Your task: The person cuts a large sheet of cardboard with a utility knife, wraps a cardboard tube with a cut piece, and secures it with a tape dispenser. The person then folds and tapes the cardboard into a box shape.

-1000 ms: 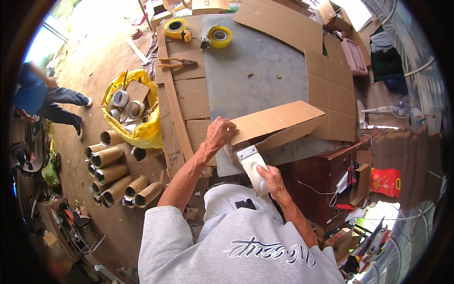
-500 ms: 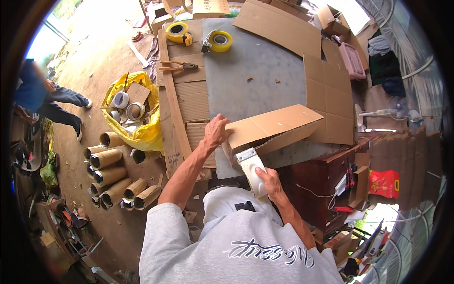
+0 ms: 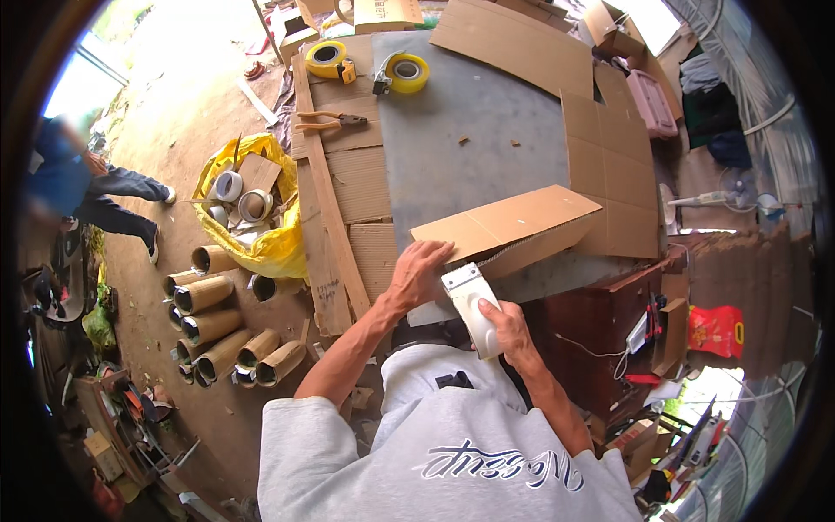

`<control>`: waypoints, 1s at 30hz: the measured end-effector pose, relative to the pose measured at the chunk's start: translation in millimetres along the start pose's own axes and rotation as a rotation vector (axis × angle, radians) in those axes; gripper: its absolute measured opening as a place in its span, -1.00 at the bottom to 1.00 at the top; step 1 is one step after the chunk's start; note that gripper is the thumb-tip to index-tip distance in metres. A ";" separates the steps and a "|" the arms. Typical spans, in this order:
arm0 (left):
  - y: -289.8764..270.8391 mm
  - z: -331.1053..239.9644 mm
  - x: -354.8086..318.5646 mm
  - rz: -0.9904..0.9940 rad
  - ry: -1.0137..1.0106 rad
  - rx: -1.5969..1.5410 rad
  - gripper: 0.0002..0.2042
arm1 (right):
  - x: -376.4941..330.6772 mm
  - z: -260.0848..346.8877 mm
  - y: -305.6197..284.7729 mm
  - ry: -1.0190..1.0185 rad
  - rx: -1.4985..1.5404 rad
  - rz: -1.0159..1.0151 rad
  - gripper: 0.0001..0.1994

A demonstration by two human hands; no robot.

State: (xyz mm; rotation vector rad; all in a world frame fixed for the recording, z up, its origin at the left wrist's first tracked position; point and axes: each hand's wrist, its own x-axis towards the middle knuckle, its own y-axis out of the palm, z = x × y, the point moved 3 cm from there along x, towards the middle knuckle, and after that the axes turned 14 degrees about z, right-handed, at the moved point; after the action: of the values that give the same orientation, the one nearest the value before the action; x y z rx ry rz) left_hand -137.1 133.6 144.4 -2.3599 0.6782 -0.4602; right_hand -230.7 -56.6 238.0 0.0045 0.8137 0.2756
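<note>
A long brown cardboard box (image 3: 513,217) lies slantwise on the near part of the grey tabletop, its near side partly in shadow. My left hand (image 3: 424,271) is closed over the box's left end, fingers bent against the cardboard. In my right hand (image 3: 507,329) is a white hand-held tool (image 3: 477,317) with a metal plate on its front end; its exact kind does not show. The thumb lies along its top. That metal front is close to the box's near left corner; whether it touches is hard to see.
On the table (image 3: 487,104) are pliers (image 3: 330,120), a tape roll (image 3: 326,54), a tape dispenser (image 3: 405,73) and flat cardboard (image 3: 613,174). A yellow sack (image 3: 283,252) and several brown tubes (image 3: 209,326) stand at the left. A person (image 3: 61,170) is further left.
My left hand has moved from the box's far left corner nearer to me, onto its left end. The white tool stays by the near corner. The view has shifted slightly.
</note>
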 end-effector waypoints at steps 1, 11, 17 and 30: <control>5.9 -5.3 2.9 -0.038 -0.006 0.027 -0.41 | -2.2 7.2 2.7 -0.003 0.003 -0.001 -0.49; 18.6 1.6 8.2 0.044 0.005 0.113 -0.52 | -10.1 -37.8 -1.1 -0.053 -0.106 -0.136 -0.40; 19.3 -4.9 7.7 0.195 -0.056 0.112 -0.45 | -30.8 -56.9 -7.8 -0.060 -0.228 -0.153 -0.37; 14.0 7.2 7.6 0.416 0.049 0.060 -0.33 | 20.0 -126.1 -22.1 -0.163 -0.299 -0.188 -0.32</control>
State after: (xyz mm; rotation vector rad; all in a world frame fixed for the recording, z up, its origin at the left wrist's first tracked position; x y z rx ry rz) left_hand -132.4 123.4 131.1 -2.0809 1.1293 -0.3479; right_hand -302.9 -85.8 134.4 -0.3253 0.6003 0.2134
